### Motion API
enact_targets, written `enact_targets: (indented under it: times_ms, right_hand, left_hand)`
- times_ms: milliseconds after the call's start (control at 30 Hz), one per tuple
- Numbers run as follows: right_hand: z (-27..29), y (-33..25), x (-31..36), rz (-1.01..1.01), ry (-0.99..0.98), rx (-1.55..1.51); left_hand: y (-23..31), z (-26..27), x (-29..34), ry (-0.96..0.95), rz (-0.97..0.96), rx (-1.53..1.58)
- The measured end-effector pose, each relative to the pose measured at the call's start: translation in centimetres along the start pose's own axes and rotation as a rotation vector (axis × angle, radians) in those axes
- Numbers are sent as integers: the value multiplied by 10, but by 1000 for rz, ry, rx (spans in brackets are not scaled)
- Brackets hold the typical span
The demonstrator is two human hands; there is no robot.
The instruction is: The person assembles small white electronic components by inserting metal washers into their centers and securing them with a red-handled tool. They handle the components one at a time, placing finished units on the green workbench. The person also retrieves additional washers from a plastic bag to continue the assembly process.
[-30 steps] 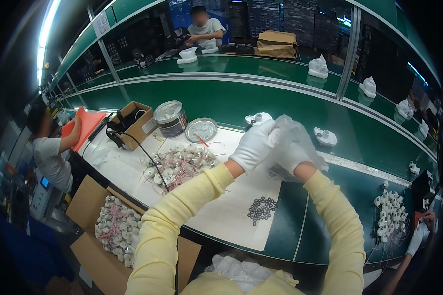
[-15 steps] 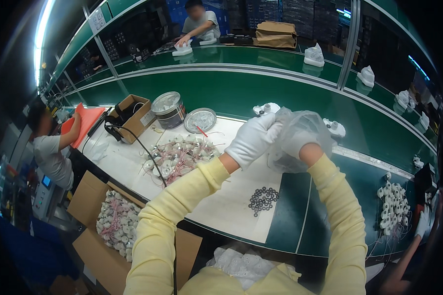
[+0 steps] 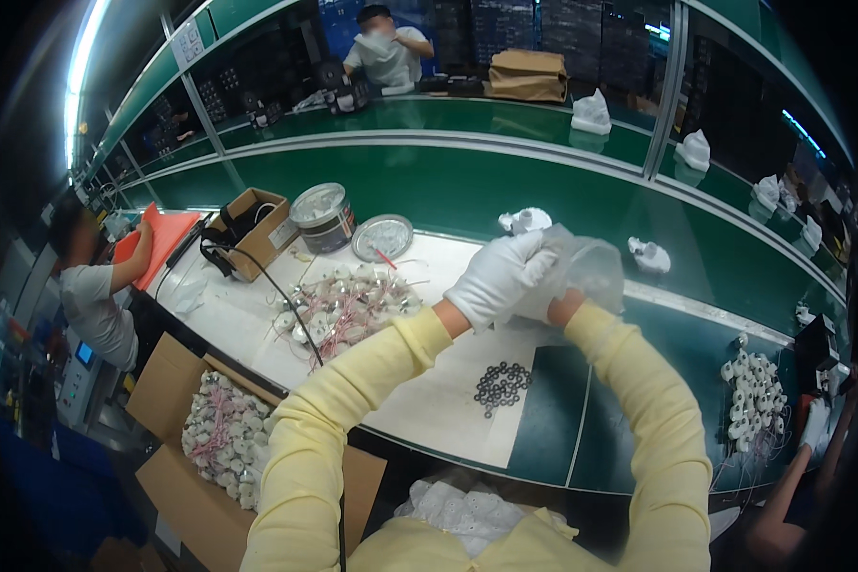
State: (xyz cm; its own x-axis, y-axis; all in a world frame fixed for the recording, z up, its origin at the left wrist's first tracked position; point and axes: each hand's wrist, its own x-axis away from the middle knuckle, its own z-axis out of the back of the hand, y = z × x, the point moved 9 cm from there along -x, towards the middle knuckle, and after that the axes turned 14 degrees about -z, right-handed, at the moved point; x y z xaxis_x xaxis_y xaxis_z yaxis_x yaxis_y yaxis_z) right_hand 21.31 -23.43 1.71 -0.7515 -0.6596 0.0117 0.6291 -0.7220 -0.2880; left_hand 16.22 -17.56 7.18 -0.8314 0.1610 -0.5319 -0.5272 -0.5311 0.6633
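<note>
A clear plastic bag (image 3: 597, 269) hangs in front of me, over the edge where the white sheet meets the green belt. My left hand (image 3: 499, 274), in a white glove, is closed on the gathered edge of the bag. My right hand (image 3: 541, 303), gloved too, is close beside the left one, against or inside the bag; its fingers are hidden by the plastic and the left hand. Below lies a group of small dark rings (image 3: 502, 385) on the white sheet (image 3: 439, 405). Just beyond my hands, a white part (image 3: 526, 221) and another white part (image 3: 649, 255) rest on the belt.
White parts with pink wires (image 3: 348, 310) are heaped to the left, near a metal can (image 3: 322, 227) and its lid (image 3: 383, 238). More fill a cardboard box (image 3: 167, 381). A black cable (image 3: 276, 286) crosses the table. Co-workers are left, right and across.
My right hand has moved left towards my left hand, and the bag has narrowed. White parts on the belts have shifted. The person across has raised a hand from the bagged item.
</note>
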Motion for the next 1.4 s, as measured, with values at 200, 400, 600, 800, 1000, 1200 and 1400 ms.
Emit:
enact_targets:
  times_ms: [200, 400, 600, 800, 1000, 1200, 1400]
  right_hand:
    - [15, -11, 13, -89, 76, 192]
    - [-26, -8, -12, 39, 690, 328]
    - [-32, 7, -43, -120, 396, -61]
    - [-27, 6, -37, -131, 409, -137]
    - [-8, 17, -32, -129, 463, -177]
    - [5, 26, -27, -109, 482, -240]
    - [12, 32, -32, -100, 555, -288]
  left_hand:
    - [-1, 1, -2, 152, 15, 196]
    - [-16, -2, -14, 228, -39, 264]
    - [-11, 3, -10, 192, 42, 308]
    - [-1, 6, -3, 157, 52, 290]
    - [-21, 19, -10, 182, 83, 216]
    - [-30, 21, 2, 211, 90, 258]
    - [-29, 19, -22, 171, 43, -66]
